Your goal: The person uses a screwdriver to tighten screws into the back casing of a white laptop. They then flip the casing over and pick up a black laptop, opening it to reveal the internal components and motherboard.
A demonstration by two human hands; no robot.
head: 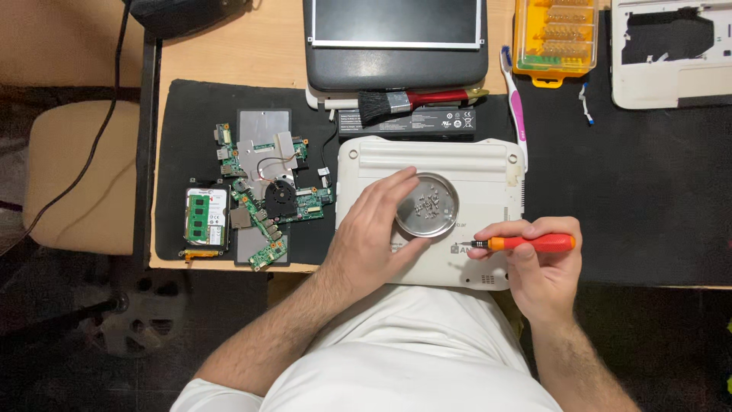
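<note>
A person's left hand (pixel 374 236) is cupping, fingers spread, one round metal dish (pixel 427 204) of small screws resting on one white laptop base (pixel 457 164), while the right hand (pixel 537 263) is gripping one orange-handled screwdriver (pixel 526 243), tip pointing toward the dish. One circuit board (pixel 267 194) and one brush (pixel 415 101) are lying nearby.

— How's the light?
— Bright and even from overhead on the worktop (pixel 229 61). Soft shadows, a mild sheen on the round metal dish (pixel 427 204).
— Focus?
— Sharp in the middle; the floor (pixel 69 358) below falls dim and murky.
</note>
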